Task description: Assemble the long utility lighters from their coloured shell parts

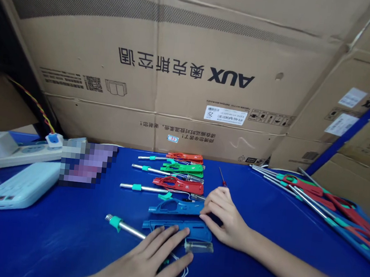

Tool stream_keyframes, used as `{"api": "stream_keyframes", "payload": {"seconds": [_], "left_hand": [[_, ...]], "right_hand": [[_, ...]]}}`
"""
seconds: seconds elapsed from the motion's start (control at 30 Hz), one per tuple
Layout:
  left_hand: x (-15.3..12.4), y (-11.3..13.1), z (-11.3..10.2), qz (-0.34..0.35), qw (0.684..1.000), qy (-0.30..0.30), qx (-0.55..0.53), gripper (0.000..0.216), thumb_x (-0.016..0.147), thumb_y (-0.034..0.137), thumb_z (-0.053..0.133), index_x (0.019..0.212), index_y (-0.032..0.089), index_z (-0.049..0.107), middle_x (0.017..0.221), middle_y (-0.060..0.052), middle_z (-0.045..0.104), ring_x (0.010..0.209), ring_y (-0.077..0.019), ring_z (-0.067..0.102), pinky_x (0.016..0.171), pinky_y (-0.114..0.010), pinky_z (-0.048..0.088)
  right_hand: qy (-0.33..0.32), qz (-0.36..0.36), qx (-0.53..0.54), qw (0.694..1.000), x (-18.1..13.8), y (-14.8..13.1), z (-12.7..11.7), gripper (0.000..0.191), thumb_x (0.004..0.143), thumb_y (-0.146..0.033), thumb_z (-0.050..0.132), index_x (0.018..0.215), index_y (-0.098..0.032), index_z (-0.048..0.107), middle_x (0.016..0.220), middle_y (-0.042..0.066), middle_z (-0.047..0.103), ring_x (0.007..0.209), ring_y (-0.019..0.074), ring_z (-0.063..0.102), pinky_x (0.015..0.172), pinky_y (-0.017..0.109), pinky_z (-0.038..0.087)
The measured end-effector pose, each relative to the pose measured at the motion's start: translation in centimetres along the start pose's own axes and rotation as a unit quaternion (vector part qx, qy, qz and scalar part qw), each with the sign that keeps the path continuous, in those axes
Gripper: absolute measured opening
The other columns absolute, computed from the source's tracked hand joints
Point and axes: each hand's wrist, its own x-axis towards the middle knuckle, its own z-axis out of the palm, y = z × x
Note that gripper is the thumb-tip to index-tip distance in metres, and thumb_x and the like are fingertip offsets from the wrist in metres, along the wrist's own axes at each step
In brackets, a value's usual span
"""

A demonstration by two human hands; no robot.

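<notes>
On the blue table (62,240) lie two blue plastic lighter half-shells, an upper one (174,206) and a lower one (178,229). My left hand (148,262) rests flat, fingers spread, over a metal tube with a teal collar (119,225) and thin wires, fingertips touching the lower shell. My right hand (226,220) has curled fingers at the right ends of both shells. A clear plastic piece (198,246) lies below the lower shell. Whether either hand grips anything is not clear.
Behind the shells lie a red long-nosed lighter (173,184), a green one (175,168) and an orange one (176,157). A small red screwdriver (223,177) is near. A pile of lighters (324,201) is at right. A power strip (15,151) and power bank (21,187) are at left. Cardboard boxes (179,67) stand behind.
</notes>
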Motion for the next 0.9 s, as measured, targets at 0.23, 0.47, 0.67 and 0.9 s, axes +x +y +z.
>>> {"api": "stream_keyframes", "payload": {"seconds": [0.23, 0.47, 0.67, 0.9], "left_hand": [[-0.6, 0.1, 2.5, 0.037, 0.994, 0.058, 0.085, 0.044, 0.099, 0.031, 0.038, 0.142, 0.022, 0.035, 0.14, -0.013, 0.046, 0.125, -0.0301, 0.048, 0.097, -0.041, 0.048], [-0.6, 0.1, 2.2, 0.008, 0.998, 0.036, 0.058, 0.053, 0.096, 0.041, 0.043, 0.144, 0.023, 0.032, 0.144, -0.015, 0.04, 0.127, -0.0336, 0.044, 0.096, -0.046, 0.048], [-0.2, 0.1, 0.2, -0.01, 1.0, -0.01, 0.002, 0.061, 0.091, 0.036, 0.054, 0.146, 0.024, 0.029, 0.148, -0.015, 0.033, 0.129, -0.0358, 0.041, 0.097, -0.051, 0.045], [0.6, 0.2, -2.4, -0.032, 0.998, -0.037, -0.036, 0.066, 0.087, 0.042, 0.06, 0.145, 0.027, 0.03, 0.145, -0.01, 0.039, 0.129, -0.0313, 0.042, 0.102, -0.048, 0.041]], "right_hand": [[-0.034, 0.008, 0.011, 0.999, 0.1, 0.1, 0.1, 0.012, 0.091, -0.017, 0.049, 0.081, -0.018, 0.056, 0.08, 0.002, 0.056, 0.081, 0.0164, 0.05, 0.084, 0.037, 0.032], [-0.048, 0.013, 0.01, 0.999, 0.2, 0.0, -0.1, 0.013, 0.093, -0.019, 0.049, 0.086, -0.019, 0.061, 0.083, 0.003, 0.06, 0.083, 0.016, 0.052, 0.086, 0.039, 0.031], [-0.018, 0.026, 0.004, 0.999, 0.3, 0.2, 0.1, 0.013, 0.093, -0.017, 0.048, 0.088, -0.019, 0.06, 0.082, 0.002, 0.062, 0.081, 0.0157, 0.054, 0.083, 0.037, 0.032], [-0.005, 0.034, 0.004, 0.999, 0.3, 0.3, 0.1, 0.013, 0.093, -0.017, 0.047, 0.088, -0.019, 0.06, 0.082, 0.003, 0.062, 0.081, 0.0166, 0.053, 0.082, 0.038, 0.033]]}}
